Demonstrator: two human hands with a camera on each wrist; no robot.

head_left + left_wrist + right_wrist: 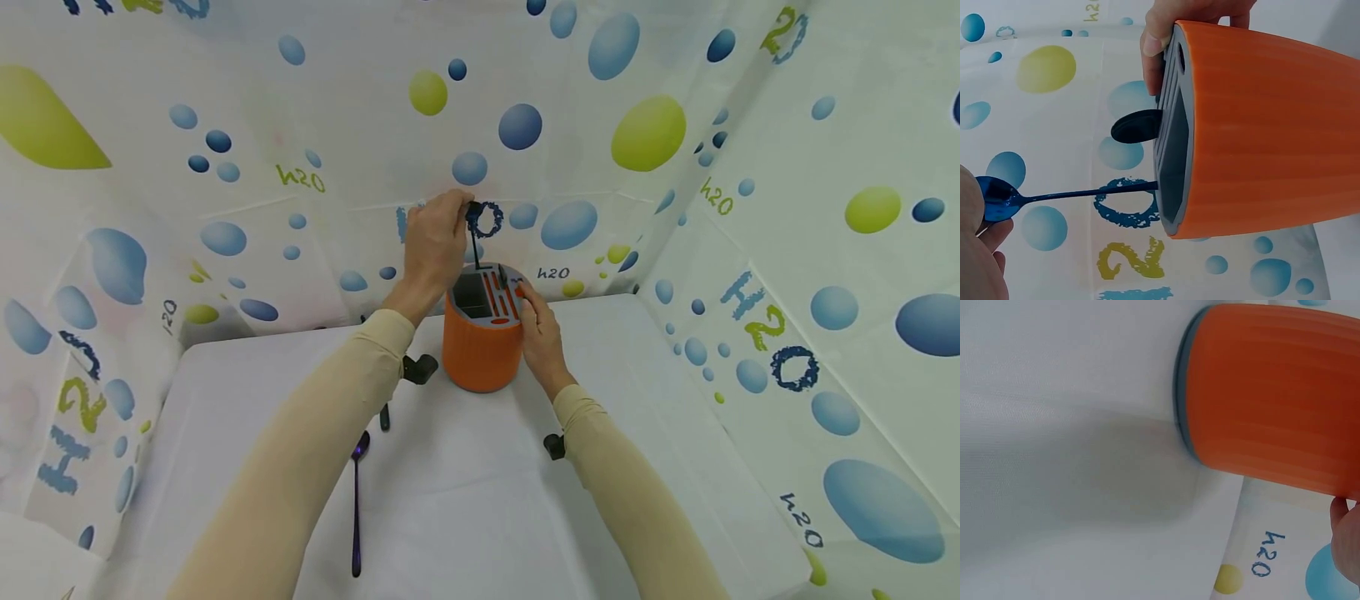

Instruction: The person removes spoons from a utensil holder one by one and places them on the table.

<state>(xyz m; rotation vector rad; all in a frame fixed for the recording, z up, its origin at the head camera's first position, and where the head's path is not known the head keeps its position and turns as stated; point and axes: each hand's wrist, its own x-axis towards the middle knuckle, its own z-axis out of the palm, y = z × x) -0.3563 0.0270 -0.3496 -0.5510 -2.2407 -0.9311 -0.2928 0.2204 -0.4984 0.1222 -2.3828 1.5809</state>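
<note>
An orange utensil holder (482, 358) with a grey slotted top stands upright at the table's back. Above it, my left hand (437, 237) pinches a dark, shiny blue spoon (999, 199) by its bowl, the handle pointing down. The handle's lower end meets the holder's top at the back edge, and its tip is hidden there. My right hand (542, 333) grips the holder's right side near the rim, thumb over the top. From one slot sticks up a dark rounded utensil end (1138, 126), the rest of it hidden inside.
Another dark spoon (356, 508) lies on the white table (465, 500) at front left, bowl away from me. A dark utensil (385, 417) lies partly hidden under my left forearm. Dotted white curtains (337, 100) rise right behind the table and at both sides.
</note>
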